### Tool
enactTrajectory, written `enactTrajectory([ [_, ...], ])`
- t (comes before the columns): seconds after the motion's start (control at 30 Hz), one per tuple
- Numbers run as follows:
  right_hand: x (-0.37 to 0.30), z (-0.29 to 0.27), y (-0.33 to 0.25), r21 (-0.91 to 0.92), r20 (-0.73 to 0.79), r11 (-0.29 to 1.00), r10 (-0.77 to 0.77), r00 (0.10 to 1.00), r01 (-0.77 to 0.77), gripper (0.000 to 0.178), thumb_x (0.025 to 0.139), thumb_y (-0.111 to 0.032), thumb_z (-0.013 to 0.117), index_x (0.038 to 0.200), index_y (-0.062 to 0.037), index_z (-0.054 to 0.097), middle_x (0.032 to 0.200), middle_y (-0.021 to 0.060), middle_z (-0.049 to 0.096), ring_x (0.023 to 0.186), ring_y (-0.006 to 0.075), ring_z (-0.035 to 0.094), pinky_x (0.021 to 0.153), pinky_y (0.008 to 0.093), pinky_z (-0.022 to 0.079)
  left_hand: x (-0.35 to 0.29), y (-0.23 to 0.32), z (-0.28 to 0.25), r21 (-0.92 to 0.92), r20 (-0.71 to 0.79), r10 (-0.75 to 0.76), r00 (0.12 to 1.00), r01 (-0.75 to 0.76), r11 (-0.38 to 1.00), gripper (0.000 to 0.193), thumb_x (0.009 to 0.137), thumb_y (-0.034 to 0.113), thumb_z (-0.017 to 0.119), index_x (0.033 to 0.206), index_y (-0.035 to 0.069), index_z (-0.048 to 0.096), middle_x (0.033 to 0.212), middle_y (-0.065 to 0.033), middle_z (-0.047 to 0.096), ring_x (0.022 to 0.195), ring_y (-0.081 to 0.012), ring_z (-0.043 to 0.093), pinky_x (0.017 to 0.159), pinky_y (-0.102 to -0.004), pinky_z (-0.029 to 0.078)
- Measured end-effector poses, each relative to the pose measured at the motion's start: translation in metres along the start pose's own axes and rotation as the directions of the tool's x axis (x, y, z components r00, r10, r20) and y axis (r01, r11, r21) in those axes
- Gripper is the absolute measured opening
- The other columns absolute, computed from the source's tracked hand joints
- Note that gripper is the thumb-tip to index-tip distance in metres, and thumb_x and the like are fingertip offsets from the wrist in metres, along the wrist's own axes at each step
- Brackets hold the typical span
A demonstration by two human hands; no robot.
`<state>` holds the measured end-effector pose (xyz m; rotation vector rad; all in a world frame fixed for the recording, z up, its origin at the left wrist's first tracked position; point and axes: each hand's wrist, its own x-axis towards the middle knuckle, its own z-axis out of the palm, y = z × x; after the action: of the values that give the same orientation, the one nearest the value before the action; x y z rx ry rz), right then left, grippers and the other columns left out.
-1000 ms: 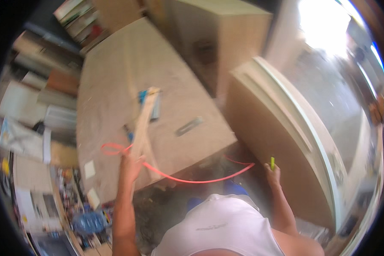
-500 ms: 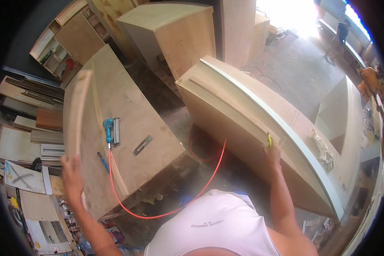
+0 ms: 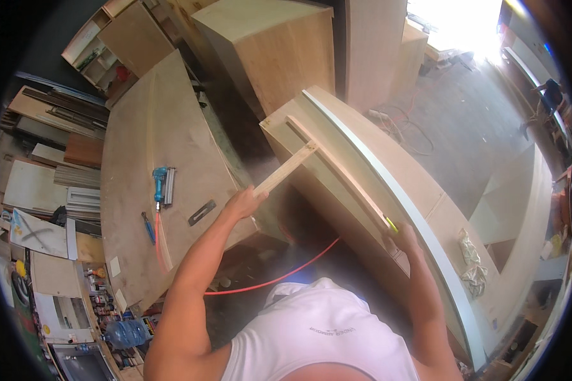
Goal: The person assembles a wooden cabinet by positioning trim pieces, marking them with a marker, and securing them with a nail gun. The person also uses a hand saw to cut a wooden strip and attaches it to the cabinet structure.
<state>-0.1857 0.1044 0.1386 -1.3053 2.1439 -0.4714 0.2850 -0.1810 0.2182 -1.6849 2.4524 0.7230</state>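
Observation:
My left hand (image 3: 245,203) is closed around one end of a wooden strip (image 3: 287,167). The strip's far end reaches over the edge of a large plywood cabinet (image 3: 337,190) on the right. A longer wooden strip (image 3: 337,166) lies along that cabinet's top face, beside a pale blue-white edge band (image 3: 388,171). At the long strip's near end is my right hand (image 3: 405,244), closed on a thin yellow-green pencil (image 3: 391,224). The fingertips of that hand also seem to touch the strip; its palm side is hidden.
Another plywood panel piece (image 3: 133,140) on the left bears a blue nail gun (image 3: 162,185), a blue-handled tool (image 3: 148,227) and a flat metal plate (image 3: 201,213). A red air hose (image 3: 279,282) hangs between the pieces. A crumpled cloth (image 3: 470,263) lies right; stacked boards (image 3: 76,174) stand left.
My left hand has swung from the far left to the middle, carrying the wooden strip over to the right cabinet. My right hand stays near the long strip's end with the pencil.

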Motion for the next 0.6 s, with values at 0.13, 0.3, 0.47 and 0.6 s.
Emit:
enactTrajectory([
  [0.13,-0.016,-0.015,0.013,0.128,0.118,0.974,0.172,0.978,-0.187,0.035,0.083,-0.032,0.074,0.087,0.0010,0.066,0.081,0.0212,0.065,0.080,0.0332,0.064,0.074,0.0457,0.048,0.065,-0.002,0.019,-0.007,0.074,0.017,0.997,-0.017,1.000,0.078,0.095,0.066,0.049,0.121,-0.007,0.057,0.113,-0.0366,0.064,0.113,-0.0500,0.061,0.096,-0.0529,0.048],
  [0.3,-0.033,-0.040,0.000,0.085,0.021,0.972,0.217,0.976,-0.218,0.033,0.083,-0.029,0.074,0.088,0.0016,0.064,0.077,0.0165,0.061,0.074,0.0283,0.059,0.071,0.0414,0.046,0.135,-0.005,0.032,-0.078,0.128,0.102,0.987,-0.093,0.993,0.078,0.094,0.066,0.049,0.120,-0.006,0.057,0.110,-0.0360,0.065,0.111,-0.0512,0.061,0.095,-0.0543,0.048],
  [0.47,-0.036,-0.060,-0.029,0.278,-0.082,0.926,0.287,0.954,-0.255,0.030,0.082,-0.019,0.074,0.103,0.0013,0.069,0.082,0.0077,0.064,0.078,0.0176,0.059,0.074,0.0348,0.048,0.191,0.001,0.035,-0.078,0.185,0.130,0.974,-0.118,0.990,0.079,0.092,0.068,0.050,0.120,-0.006,0.057,0.109,-0.0368,0.065,0.110,-0.0517,0.061,0.094,-0.0550,0.048],
  [0.6,-0.026,-0.057,-0.054,0.353,0.063,0.853,0.388,0.920,-0.384,0.033,0.082,-0.018,0.074,0.107,0.0024,0.069,0.085,0.0062,0.066,0.080,0.0151,0.060,0.076,0.0333,0.049,0.206,-0.018,0.058,-0.081,0.206,0.131,0.970,-0.117,0.990,0.081,0.092,0.069,0.050,0.120,-0.007,0.056,0.107,-0.0372,0.065,0.108,-0.0519,0.061,0.092,-0.0551,0.049],
])
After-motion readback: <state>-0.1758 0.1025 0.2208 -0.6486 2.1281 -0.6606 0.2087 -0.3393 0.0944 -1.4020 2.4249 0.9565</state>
